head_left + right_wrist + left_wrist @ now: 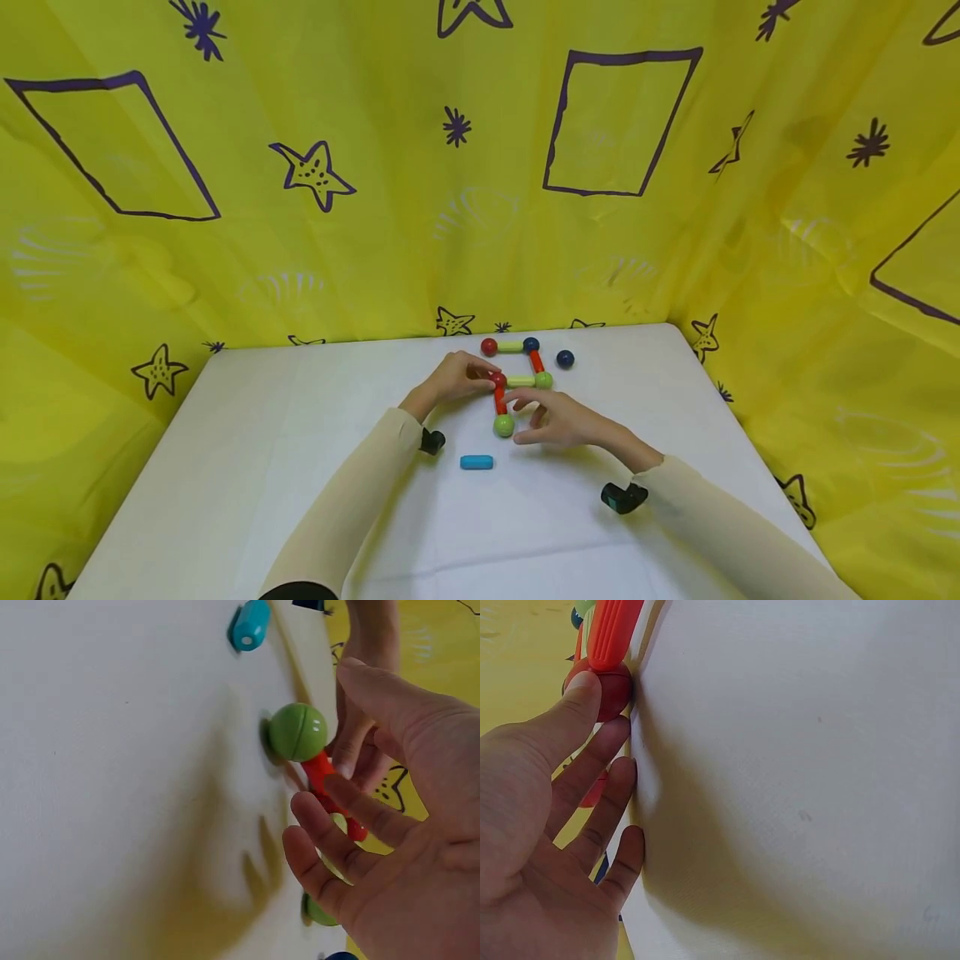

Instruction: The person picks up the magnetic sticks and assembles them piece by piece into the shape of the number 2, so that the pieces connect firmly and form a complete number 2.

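Note:
My left hand point(459, 377) holds a red ball point(616, 691) between thumb and fingers at the left corner of a zigzag chain of balls and rods. From that ball a red rod point(500, 403) runs toward me to a green ball point(298, 732). A pale green rod point(521, 382) leads right to another green ball point(543, 381). Just right of the near red rod, my right hand point(561, 419) hovers with fingers spread and loosely bent, nothing in its grasp. Further back, a second red rod point(536, 361), a dark blue ball point(531, 344), a pale rod point(510, 347) and a red ball point(489, 347) continue the chain.
A loose dark blue ball point(565, 359) lies right of the chain. Nearer me rests a short light blue rod point(476, 462). The white table point(300, 467) meets yellow patterned curtains point(390, 250) at the back and sides.

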The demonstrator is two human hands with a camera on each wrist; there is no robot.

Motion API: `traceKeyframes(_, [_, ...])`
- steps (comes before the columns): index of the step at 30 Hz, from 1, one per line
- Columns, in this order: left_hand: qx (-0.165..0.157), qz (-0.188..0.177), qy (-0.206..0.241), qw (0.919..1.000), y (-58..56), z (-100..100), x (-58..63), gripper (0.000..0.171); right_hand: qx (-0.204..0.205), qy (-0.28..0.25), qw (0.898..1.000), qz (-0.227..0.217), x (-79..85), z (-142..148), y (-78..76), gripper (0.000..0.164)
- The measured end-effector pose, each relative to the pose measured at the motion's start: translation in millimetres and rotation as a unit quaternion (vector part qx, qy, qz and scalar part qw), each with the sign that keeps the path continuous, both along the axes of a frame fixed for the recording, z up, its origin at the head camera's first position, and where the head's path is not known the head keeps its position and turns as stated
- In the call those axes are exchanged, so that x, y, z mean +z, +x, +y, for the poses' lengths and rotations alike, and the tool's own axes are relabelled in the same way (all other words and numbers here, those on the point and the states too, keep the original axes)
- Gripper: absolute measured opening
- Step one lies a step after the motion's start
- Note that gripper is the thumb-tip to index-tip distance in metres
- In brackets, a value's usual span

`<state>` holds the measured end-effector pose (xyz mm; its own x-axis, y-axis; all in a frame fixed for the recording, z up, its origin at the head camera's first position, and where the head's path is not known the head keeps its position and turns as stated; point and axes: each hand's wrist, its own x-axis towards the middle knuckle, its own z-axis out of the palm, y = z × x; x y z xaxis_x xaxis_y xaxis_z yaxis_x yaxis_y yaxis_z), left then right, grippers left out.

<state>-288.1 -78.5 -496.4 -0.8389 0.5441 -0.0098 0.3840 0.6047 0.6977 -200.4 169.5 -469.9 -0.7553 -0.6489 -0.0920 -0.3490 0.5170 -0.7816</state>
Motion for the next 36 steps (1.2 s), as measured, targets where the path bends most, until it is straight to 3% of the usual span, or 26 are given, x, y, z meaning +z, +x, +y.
traceKeyframes(10, [-0.003, -0.014, 0.006, 0.9999, -1.1, -1.8, -2.6, 0.028, -0.002, -0.042, 0.999, 0.016, 10.3, 6.0, 10.0, 0.060])
traceKeyframes(17, [-0.004, -0.007, 0.008, 0.9999, -2.0, -2.1, -2.0, 0.028, 0.019, -0.064, 0.998, -0.002, 9.4, -3.9, 18.7, 0.056])
traceKeyframes(23, [-0.002, -0.010, 0.009, 0.9999, -1.0, -1.2, -0.2, 0.028, 0.041, -0.070, 0.997, -0.009, 5.5, -18.9, 28.4, 0.055])
traceKeyframes(29, [-0.003, -0.018, 0.017, 0.9997, -1.2, -1.7, 0.7, 0.027, 0.057, -0.073, 0.996, 0.014, -3.0, -35.8, 35.2, 0.052])
traceKeyframes(36, [-0.006, -0.023, 0.025, 0.9994, -2.3, -2.1, -0.7, 0.028, 0.041, -0.031, 0.998, 0.029, -17.1, -51.6, 40.9, 0.046])
